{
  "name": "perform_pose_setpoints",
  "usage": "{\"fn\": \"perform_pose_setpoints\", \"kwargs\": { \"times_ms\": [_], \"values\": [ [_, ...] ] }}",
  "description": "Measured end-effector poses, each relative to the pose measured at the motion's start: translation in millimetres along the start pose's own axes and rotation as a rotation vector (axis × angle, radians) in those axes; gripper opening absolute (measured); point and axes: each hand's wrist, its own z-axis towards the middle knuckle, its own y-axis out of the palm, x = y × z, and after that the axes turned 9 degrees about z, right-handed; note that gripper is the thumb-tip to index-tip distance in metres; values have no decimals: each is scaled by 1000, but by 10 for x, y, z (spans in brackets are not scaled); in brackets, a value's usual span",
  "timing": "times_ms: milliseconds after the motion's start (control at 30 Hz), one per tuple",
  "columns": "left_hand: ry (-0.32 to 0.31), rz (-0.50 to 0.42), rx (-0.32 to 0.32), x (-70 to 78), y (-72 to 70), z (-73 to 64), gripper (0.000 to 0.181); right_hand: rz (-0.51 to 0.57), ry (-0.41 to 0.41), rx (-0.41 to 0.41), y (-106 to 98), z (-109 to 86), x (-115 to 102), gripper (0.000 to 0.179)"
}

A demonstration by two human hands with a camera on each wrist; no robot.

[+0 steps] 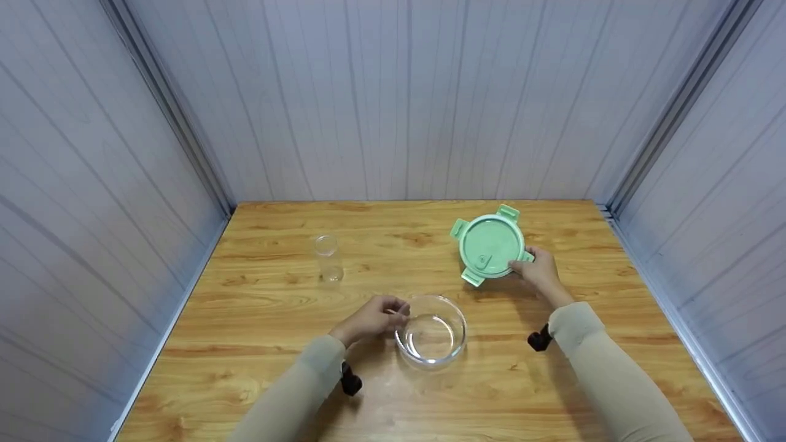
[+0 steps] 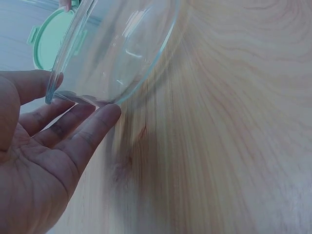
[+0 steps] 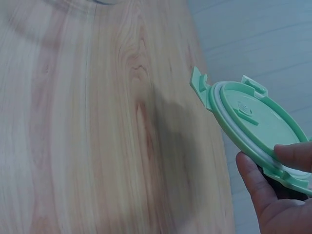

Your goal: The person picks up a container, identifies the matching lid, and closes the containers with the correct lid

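Head view: left grip [image 1: 376, 318] pinches circular glass bowl [image 1: 431, 339]; right grip [image 1: 539, 270] pinches green four-tabbed lid [image 1: 491, 242]

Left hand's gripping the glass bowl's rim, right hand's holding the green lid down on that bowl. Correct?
The green lid isn't on the glass bowl: the head view shows the right hand holding it apart, off to the bowl's right. The rest stands.

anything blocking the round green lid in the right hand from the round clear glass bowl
Nothing visible stands between the round green lid and the round clear glass bowl, only wooden tabletop; the left hand holds the bowl on the side away from the lid.
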Motion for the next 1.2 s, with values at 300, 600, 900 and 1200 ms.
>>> {"fn": "perform_pose_setpoints", "kwargs": {
  "times_ms": [300,600,900,1200],
  "values": [
    [-2,-26,-7,-27,1,19,34,40,-43,-20,46,-84,-106,54],
    [5,14,-3,-3,-13,23,36,68,-119,-79,91,-152,-176,57],
    [24,127,57,102,-100,53,42,75,-132,-92,192,-256,-277,54],
    [49,114,100,271,-246,82,47,80,-167,-107,310,-333,-323,54]
  ]
}}
